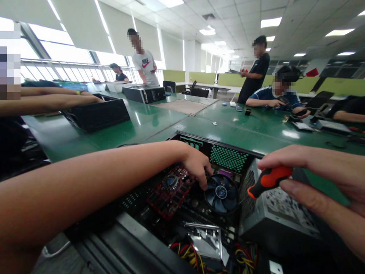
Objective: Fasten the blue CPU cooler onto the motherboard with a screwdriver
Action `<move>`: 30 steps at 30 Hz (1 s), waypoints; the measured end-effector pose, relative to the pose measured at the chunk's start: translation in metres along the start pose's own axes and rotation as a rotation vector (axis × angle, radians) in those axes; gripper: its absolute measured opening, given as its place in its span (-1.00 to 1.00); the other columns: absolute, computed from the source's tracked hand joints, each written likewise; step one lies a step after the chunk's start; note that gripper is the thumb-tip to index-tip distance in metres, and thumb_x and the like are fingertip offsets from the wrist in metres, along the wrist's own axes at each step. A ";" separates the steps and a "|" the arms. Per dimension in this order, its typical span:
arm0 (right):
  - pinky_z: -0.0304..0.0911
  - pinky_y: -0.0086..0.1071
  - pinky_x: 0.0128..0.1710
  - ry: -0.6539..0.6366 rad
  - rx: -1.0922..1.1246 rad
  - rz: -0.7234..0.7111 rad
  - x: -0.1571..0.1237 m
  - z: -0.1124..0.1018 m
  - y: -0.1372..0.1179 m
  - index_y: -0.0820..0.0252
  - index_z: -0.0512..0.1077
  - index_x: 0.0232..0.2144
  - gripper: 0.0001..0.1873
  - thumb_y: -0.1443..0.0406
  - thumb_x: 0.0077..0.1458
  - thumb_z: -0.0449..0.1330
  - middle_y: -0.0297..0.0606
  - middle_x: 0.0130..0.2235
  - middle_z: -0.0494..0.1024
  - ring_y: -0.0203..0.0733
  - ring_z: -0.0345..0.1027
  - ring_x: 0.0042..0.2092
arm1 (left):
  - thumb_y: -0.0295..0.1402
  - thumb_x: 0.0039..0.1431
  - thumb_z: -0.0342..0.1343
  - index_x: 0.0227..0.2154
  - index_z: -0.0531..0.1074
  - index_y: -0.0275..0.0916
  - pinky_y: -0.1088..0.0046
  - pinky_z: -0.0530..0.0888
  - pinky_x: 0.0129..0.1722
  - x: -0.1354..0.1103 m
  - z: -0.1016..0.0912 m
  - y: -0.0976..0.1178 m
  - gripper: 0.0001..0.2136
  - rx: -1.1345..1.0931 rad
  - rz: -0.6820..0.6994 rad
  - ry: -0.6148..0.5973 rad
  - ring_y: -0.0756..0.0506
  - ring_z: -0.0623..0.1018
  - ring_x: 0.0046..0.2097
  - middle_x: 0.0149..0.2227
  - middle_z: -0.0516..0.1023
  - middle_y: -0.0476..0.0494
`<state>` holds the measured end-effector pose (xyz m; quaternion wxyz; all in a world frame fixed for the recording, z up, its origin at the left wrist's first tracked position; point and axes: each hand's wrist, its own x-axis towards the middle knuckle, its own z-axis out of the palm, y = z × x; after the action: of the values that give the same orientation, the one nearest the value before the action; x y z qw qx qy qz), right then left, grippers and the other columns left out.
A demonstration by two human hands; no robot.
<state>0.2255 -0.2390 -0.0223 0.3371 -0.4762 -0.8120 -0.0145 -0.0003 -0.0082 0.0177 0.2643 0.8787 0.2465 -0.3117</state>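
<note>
My right hand (pixel 319 182) is closed on a screwdriver (pixel 269 180) with an orange and black handle. Its thin shaft points left, toward the right rim of a round cooling fan (pixel 221 192). My left hand (pixel 196 163) reaches into the open computer case (pixel 125 232), its bent fingers against the fan's upper left rim. Just left of the fan, below that hand, lies a red graphics card (pixel 171 190). A metal power supply (pixel 282 213) sits in the case under my right hand. The screwdriver's tip is hard to make out.
Bundled coloured cables (pixel 188 255) and a shiny metal bracket (pixel 207 239) lie in the near part of the case. On the green table (pixel 145 133) stand two more computer cases, a black one (pixel 97 114) with a person's arms (pixel 51 101) over it. Several other people are around.
</note>
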 end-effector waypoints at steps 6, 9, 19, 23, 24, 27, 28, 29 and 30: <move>0.74 -0.08 -0.04 0.001 -0.001 -0.002 -0.001 0.000 0.003 -0.38 0.81 0.05 -0.61 -0.10 0.20 0.43 -0.24 -0.12 0.86 0.33 0.77 0.13 | -0.14 0.04 0.50 0.10 0.80 -0.18 0.37 0.59 -0.08 -0.002 0.000 0.001 -0.47 -0.023 -0.013 0.014 -0.21 0.70 -0.12 -0.19 0.81 -0.08; 0.74 -0.07 -0.04 -0.001 -0.004 -0.005 -0.003 -0.002 0.004 -0.39 0.81 0.05 -0.60 -0.11 0.19 0.43 -0.24 -0.12 0.86 0.34 0.76 0.13 | -0.13 0.06 0.49 0.10 0.80 -0.16 0.36 0.60 -0.05 -0.001 -0.001 0.004 -0.48 -0.020 -0.012 0.011 -0.23 0.71 -0.09 -0.18 0.82 -0.08; 0.74 -0.06 -0.05 0.009 -0.003 0.006 -0.008 -0.007 0.007 -0.44 0.81 0.04 -0.58 -0.11 0.13 0.43 -0.24 -0.13 0.86 0.36 0.75 0.15 | -0.14 0.06 0.49 0.11 0.80 -0.16 0.34 0.60 0.01 -0.002 -0.002 0.005 -0.48 0.005 -0.004 0.004 -0.23 0.69 -0.09 -0.21 0.81 -0.06; 0.74 -0.05 -0.06 0.011 0.003 0.008 -0.009 -0.008 0.007 -0.46 0.80 0.04 -0.56 -0.12 0.11 0.43 -0.24 -0.13 0.87 0.38 0.75 0.16 | -0.14 0.07 0.49 0.08 0.80 -0.18 0.36 0.59 -0.08 -0.001 -0.002 0.004 -0.50 -0.001 0.015 0.005 -0.22 0.68 -0.13 -0.23 0.79 -0.06; 0.74 -0.05 -0.06 0.013 0.003 0.008 -0.009 -0.008 0.008 -0.46 0.80 0.04 -0.56 -0.12 0.11 0.42 -0.24 -0.13 0.87 0.38 0.75 0.17 | -0.14 0.08 0.48 0.07 0.80 -0.18 0.36 0.58 -0.10 0.000 -0.003 0.004 -0.51 0.001 0.016 0.005 -0.21 0.68 -0.13 -0.23 0.78 -0.07; 0.74 -0.05 -0.06 0.023 0.004 0.010 -0.011 -0.008 0.008 -0.48 0.80 0.05 -0.55 -0.12 0.09 0.42 -0.24 -0.13 0.87 0.39 0.74 0.17 | -0.14 0.08 0.49 0.06 0.81 -0.19 0.38 0.58 -0.11 -0.001 -0.003 0.004 -0.52 0.003 0.014 0.009 -0.21 0.69 -0.13 -0.21 0.79 -0.08; 0.74 -0.05 -0.06 0.026 0.003 0.012 -0.011 -0.009 0.008 -0.48 0.80 0.05 -0.55 -0.12 0.09 0.42 -0.24 -0.13 0.87 0.39 0.74 0.18 | -0.14 0.07 0.49 0.06 0.81 -0.18 0.38 0.58 -0.10 -0.001 -0.003 0.005 -0.52 -0.002 0.014 0.012 -0.21 0.69 -0.12 -0.20 0.80 -0.08; 0.74 -0.04 -0.06 0.029 0.002 0.013 -0.012 -0.009 0.008 -0.49 0.80 0.05 -0.54 -0.12 0.08 0.42 -0.24 -0.13 0.87 0.39 0.74 0.18 | -0.14 0.06 0.49 0.06 0.81 -0.18 0.37 0.58 -0.09 -0.001 -0.002 0.005 -0.51 -0.006 0.011 0.015 -0.22 0.69 -0.11 -0.20 0.80 -0.08; 0.74 -0.04 -0.06 0.031 0.002 0.015 -0.012 -0.009 0.009 -0.49 0.80 0.05 -0.54 -0.12 0.08 0.42 -0.24 -0.13 0.87 0.39 0.74 0.18 | -0.13 0.06 0.49 0.07 0.81 -0.18 0.37 0.58 -0.08 -0.002 -0.002 0.006 -0.50 -0.010 0.009 0.015 -0.22 0.69 -0.11 -0.19 0.81 -0.09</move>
<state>0.2410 -0.2466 -0.0248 0.3502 -0.4817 -0.8031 -0.0187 0.0029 -0.0117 0.0225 0.2681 0.8809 0.2462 -0.3026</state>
